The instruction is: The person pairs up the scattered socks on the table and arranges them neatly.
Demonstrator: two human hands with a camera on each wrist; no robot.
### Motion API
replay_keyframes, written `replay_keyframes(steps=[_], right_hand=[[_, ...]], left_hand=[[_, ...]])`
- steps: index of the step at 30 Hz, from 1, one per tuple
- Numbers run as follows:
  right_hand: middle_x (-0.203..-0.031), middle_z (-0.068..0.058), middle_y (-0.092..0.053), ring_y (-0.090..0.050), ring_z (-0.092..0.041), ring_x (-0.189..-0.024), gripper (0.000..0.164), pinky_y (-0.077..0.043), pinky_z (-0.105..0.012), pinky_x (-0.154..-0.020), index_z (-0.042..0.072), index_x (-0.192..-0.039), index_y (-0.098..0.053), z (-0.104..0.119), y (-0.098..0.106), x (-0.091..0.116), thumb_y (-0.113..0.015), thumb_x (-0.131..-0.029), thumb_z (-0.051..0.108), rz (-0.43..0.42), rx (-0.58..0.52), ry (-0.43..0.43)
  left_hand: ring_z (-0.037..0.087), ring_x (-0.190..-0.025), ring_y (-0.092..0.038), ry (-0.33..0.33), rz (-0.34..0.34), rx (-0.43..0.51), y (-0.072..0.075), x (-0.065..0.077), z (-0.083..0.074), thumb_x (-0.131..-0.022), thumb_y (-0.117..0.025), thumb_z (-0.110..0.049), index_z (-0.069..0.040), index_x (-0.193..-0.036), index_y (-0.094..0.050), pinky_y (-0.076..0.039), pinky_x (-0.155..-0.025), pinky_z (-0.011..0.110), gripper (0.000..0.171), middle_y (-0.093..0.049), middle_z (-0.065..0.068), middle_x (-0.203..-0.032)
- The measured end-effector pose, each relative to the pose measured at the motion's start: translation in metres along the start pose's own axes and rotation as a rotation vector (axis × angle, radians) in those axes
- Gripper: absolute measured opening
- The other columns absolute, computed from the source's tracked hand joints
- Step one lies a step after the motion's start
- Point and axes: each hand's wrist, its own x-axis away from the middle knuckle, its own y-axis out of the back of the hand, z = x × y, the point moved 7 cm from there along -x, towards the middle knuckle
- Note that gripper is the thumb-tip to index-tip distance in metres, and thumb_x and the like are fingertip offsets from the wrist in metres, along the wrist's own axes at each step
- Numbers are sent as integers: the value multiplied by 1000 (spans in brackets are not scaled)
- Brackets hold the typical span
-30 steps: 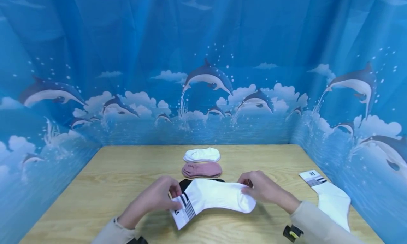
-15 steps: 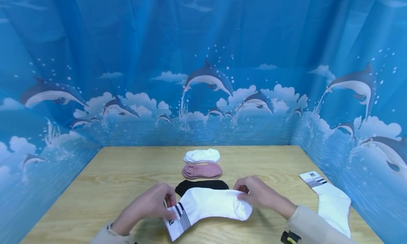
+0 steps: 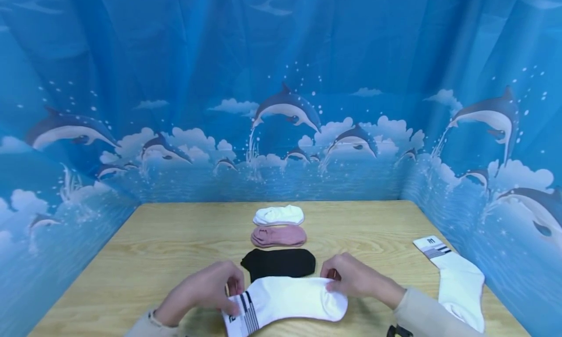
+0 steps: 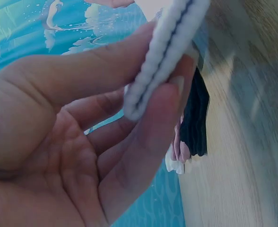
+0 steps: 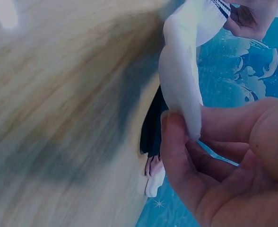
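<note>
A white sock [image 3: 294,298] with grey and black cuff stripes is stretched between both hands, close over the front of the table. My left hand [image 3: 210,289] pinches its cuff end; in the left wrist view the ribbed cuff edge [image 4: 165,56] sits between thumb and fingers. At the toe end my right hand [image 3: 351,277] pinches the fabric, which the right wrist view shows as a sock toe [image 5: 184,99] between thumb and fingertip. Just behind lies a black sock [image 3: 281,263], partly overlapped by the white one in the head view.
Beyond the black sock, a pink low-cut sock [image 3: 281,235] and a white low-cut sock [image 3: 278,215] lie in a row. Another striped white sock [image 3: 461,278] rests at the table's right edge. A blue dolphin-print curtain [image 3: 281,108] encloses the wooden table [image 3: 175,239].
Both hands have drawn the white sock toward the front of the table and slightly left, lowering it in view. More of the black sock now shows behind it.
</note>
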Motion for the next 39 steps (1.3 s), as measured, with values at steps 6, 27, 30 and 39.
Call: replay_keyframes(steps=[6, 27, 30, 39], right_hand=[[-76, 8, -67, -53, 4, -68, 10, -50, -17, -64, 10, -85, -74, -2, -7, 0, -77, -83, 1, 28, -21, -22], [-77, 6, -68, -53, 2, -69, 13, -49, -18, -64, 11, -86, -73, -12, -15, -2, -82, -80, 3, 21, 13, -30], [-77, 6, -68, -53, 2, -69, 14, -48, -18, -63, 11, -86, -73, -13, -16, -2, -82, -80, 2, 29, 12, -33], [-78, 5, -68, -53, 1, -69, 15, -48, -18, -63, 11, -87, -73, -13, -16, -2, -82, -79, 2, 32, 18, -30]], left_hand=[[14, -66, -57, 87, 55, 0, -6, 1, 4, -69, -91, -3, -14, -79, -68, -48, -55, 24, 28, -61, 0, -75], [5, -65, -52, 70, 19, -133, -12, 2, 14, -64, -87, 2, -16, -74, -64, -46, -61, 21, 31, -59, -7, -71], [5, -64, -52, 78, 16, -142, -13, 2, 14, -63, -87, 2, -16, -73, -63, -46, -60, 21, 31, -59, -7, -70], [7, -62, -53, 87, 38, -118, -15, 2, 12, -64, -86, 5, -13, -73, -62, -44, -58, 22, 31, -60, -4, -70]])
